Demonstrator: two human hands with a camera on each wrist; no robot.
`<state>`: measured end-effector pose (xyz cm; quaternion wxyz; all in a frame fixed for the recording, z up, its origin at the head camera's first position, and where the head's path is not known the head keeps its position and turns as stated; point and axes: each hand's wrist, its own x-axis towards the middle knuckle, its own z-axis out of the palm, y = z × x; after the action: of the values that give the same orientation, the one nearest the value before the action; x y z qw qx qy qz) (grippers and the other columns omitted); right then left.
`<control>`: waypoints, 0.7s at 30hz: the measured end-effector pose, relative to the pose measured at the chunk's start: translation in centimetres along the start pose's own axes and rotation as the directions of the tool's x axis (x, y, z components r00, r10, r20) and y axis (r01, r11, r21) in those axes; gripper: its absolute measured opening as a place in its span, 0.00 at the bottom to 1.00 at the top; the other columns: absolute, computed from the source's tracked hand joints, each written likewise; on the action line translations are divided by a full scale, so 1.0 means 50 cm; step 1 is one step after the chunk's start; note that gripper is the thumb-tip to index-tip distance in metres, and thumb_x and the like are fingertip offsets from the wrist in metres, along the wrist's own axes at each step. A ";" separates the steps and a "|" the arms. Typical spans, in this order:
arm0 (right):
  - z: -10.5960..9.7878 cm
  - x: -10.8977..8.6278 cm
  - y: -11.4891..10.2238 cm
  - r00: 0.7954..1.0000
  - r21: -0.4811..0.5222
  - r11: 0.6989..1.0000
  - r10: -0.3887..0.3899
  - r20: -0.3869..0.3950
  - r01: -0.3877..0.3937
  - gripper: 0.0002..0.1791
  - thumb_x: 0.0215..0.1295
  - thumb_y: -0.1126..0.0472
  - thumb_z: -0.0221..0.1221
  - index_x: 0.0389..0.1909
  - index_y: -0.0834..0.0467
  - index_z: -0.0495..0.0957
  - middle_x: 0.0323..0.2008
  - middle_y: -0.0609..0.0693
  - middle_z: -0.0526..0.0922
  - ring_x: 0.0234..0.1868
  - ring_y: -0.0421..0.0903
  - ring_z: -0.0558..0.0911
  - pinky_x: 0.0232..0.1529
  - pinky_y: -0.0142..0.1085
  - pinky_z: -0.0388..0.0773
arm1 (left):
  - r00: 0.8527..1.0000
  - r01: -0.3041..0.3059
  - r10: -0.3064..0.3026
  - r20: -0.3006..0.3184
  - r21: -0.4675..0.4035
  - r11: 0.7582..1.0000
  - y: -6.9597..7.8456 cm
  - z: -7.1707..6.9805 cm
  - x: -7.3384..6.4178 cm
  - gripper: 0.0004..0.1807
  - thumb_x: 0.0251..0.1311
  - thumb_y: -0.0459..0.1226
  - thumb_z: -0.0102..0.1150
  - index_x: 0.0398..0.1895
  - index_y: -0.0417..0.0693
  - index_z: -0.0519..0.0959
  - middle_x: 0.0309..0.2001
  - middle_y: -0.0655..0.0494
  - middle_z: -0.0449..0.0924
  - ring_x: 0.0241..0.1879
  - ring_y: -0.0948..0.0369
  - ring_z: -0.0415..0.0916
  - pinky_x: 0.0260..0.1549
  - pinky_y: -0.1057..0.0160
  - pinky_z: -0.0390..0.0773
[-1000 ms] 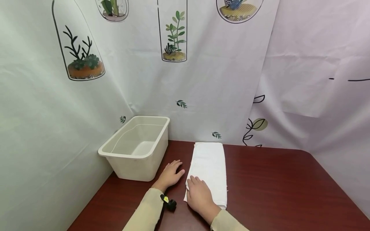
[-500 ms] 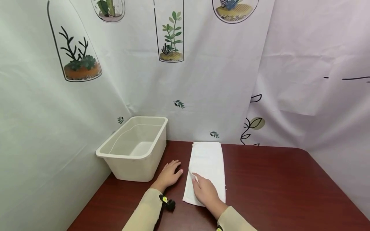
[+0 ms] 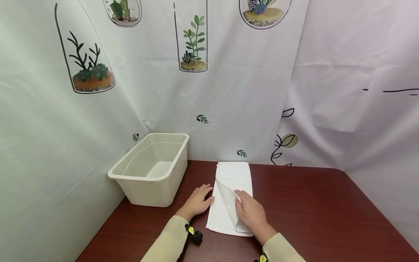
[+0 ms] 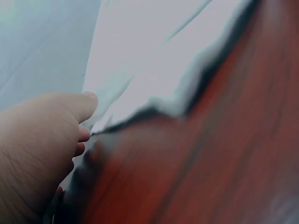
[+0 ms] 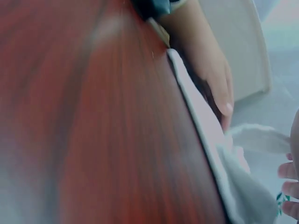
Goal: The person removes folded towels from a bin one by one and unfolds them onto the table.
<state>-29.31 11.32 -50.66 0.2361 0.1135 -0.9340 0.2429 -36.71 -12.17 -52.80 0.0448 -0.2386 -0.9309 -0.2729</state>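
A white folded towel [image 3: 233,173] lies lengthwise on the dark red table. My right hand [image 3: 253,214] pinches the left edge of its top layer between thumb and fingers, and the raised flap slants across the towel. In the right wrist view only a few fingers of that hand [image 5: 290,184] show at the right border, with the lifted cloth [image 5: 254,136] reaching toward them. My left hand [image 3: 195,201], fingers extended, lies by the towel's left edge, its fingertips at or very near the cloth. The left wrist view shows its thumb [image 4: 84,106] close to the towel [image 4: 135,51].
An off-white plastic tub [image 3: 148,189] stands at the left of the table [image 3: 304,211], behind my left hand. White curtains [image 3: 229,94] with plant prints hang along the back and sides. Small cameras [image 3: 196,237] are strapped to my wrists.
My right hand, first resting on the towel, has taken the top layer's left edge and drawn it up to the right. My left hand has shifted slightly right, toward the towel.
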 end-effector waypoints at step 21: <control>-0.074 -0.029 0.118 0.999 -0.120 0.993 0.003 0.036 0.001 0.24 0.67 0.63 0.57 0.65 0.60 0.77 0.62 0.57 0.81 0.67 0.58 0.75 0.60 0.55 0.75 | 0.969 0.008 -0.068 0.238 0.242 0.970 0.126 0.019 0.024 0.39 0.72 0.54 0.52 0.76 0.38 0.62 0.78 0.40 0.53 0.79 0.47 0.47 0.75 0.47 0.49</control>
<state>-28.55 18.40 -50.88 0.2256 0.1032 -0.9510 0.1845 -34.76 -6.52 -50.31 -0.0472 -0.2453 -0.9598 -0.1282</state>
